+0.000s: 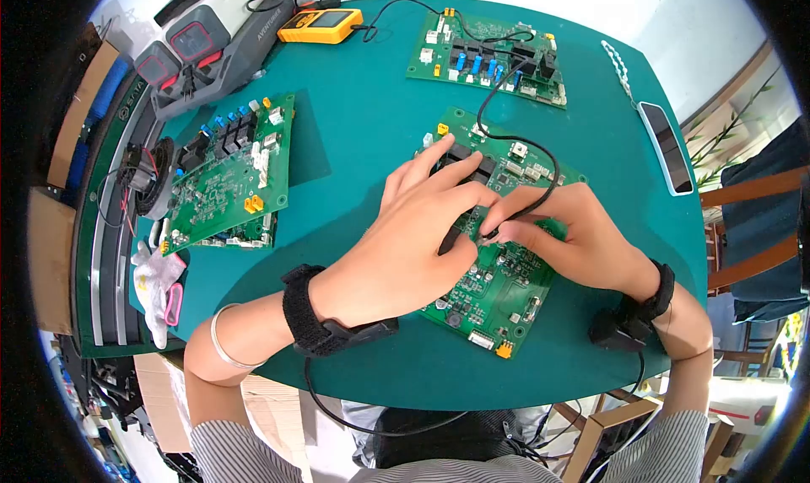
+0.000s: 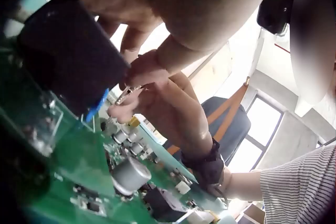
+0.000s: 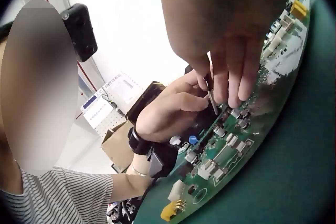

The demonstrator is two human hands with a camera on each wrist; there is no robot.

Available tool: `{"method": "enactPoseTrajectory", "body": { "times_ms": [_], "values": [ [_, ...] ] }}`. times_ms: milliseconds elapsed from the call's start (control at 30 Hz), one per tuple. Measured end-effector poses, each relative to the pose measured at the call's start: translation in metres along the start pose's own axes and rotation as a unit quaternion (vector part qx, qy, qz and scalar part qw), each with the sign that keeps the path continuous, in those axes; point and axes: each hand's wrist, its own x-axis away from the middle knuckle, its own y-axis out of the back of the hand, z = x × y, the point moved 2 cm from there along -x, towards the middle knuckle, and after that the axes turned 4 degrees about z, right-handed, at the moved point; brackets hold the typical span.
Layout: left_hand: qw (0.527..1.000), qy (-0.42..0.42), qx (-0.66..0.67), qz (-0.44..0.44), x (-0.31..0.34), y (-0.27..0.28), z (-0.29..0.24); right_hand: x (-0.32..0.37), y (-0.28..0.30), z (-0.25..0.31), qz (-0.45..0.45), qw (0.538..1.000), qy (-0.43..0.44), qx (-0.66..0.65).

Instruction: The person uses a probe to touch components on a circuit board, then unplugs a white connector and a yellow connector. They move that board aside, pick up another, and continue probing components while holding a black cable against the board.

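My right hand pinches the end of a black cable between thumb and fingertips, low over a green circuit board. A slim metal piece shows between the fingers of both hands in the right wrist view. My left hand reaches over the board from the left, its thumb and index finger at that same metal piece, other fingers spread over black components. In the left wrist view, a dark block-shaped component and a round capacitor stand on the board. The fingers partly hide the metal piece.
A yellow handheld meter with a black lead lies at the back. Another circuit board is at the back right, and stacked boards stand left. A phone lies right; a white glove lies left.
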Motion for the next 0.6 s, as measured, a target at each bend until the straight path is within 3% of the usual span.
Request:
{"method": "enactPoseTrajectory", "body": {
  "times_ms": [100, 267, 600],
  "values": [
    [1.0, 0.004, 0.008, -0.021, -0.001, -0.004, 0.002, -0.001, -0.001, -0.006, 0.025, 0.999, 0.031, 0.011],
    [0.999, -0.011, -0.017, -0.026, -0.004, -0.001, 0.004, -0.003, 0.007, -0.009, 0.08, 0.993, -0.062, -0.057],
    [0.998, -0.021, 0.001, -0.061, -0.01, 0.001, 0.011, -0.003, 0.005, -0.008, 0.067, 0.997, -0.033, -0.002]
  ]
}}
